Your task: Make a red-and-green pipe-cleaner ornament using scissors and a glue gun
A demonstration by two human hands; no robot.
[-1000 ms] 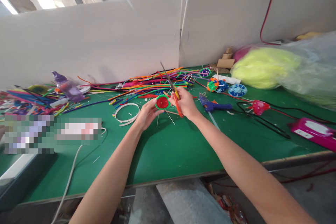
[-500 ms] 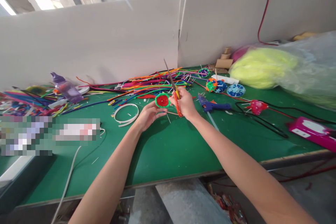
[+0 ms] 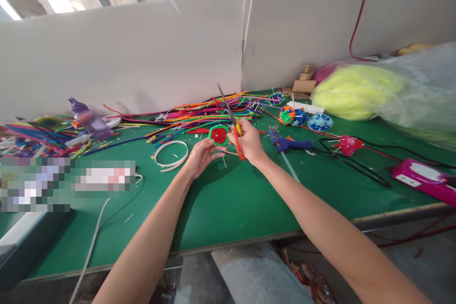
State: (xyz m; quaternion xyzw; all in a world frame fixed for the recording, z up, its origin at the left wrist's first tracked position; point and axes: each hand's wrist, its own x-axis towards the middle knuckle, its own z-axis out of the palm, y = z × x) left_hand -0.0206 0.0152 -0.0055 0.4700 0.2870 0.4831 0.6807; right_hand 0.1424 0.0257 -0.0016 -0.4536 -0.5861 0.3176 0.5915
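Note:
Between my hands is a small red disc (image 3: 219, 136) with a fuzzy green rim, tilted so its red face shows. My left hand (image 3: 202, 157) grips it at the lower left edge, fingers curled beneath. A thin white stick pokes out below the disc. My right hand (image 3: 250, 142) is closed around orange-and-yellow-handled scissors (image 3: 238, 138), their blades pointing up and to the left. The tips of my right thumb and finger are also at the disc's right edge; whether they pinch it I cannot tell.
Colourful pipe cleaners (image 3: 199, 116) lie heaped behind my hands. A blue glue gun (image 3: 290, 144) is to the right, near decorated discs (image 3: 319, 122) and a magenta power strip (image 3: 425, 178). To the left are a white coiled strip (image 3: 171, 156) and a purple bottle (image 3: 90, 121).
The disc has turned slightly and shifted a little left and up. The scissors have swung a bit to the left with my right hand.

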